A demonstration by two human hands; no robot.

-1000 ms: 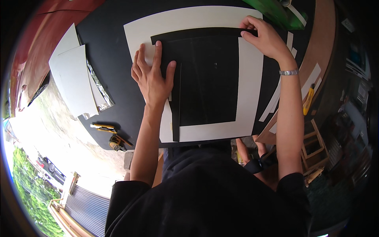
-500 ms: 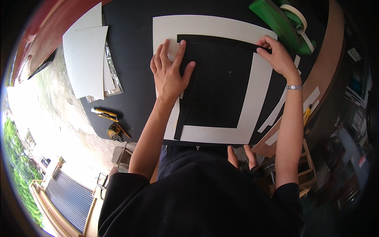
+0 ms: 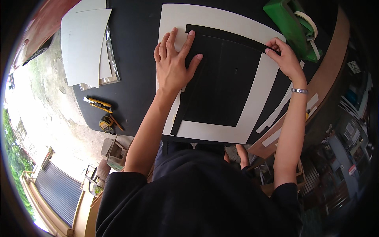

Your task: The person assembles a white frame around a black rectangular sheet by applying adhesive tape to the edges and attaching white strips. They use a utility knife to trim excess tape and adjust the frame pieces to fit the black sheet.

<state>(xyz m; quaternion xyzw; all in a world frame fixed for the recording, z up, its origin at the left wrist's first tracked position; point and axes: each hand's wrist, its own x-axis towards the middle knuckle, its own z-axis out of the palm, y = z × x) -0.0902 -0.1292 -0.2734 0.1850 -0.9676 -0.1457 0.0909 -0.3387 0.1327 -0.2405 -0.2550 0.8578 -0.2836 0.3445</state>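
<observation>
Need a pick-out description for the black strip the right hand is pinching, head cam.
Start at the black table, then the white frame-shaped board lying on it. Along the inner top edge of that frame runs the black strip, slanting down to the right hand, which pinches its end. Unlike the loose white strips nearby, it is black and held.

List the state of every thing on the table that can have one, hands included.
left hand: flat, fingers spread, pressing on the white frame.
right hand: fingertips pinching the black strip's right end.
black strip: lying along the opening's top edge.
white frame: flat on the table.
tape dispenser: roll loaded.
utility knife: lying untouched.
</observation>
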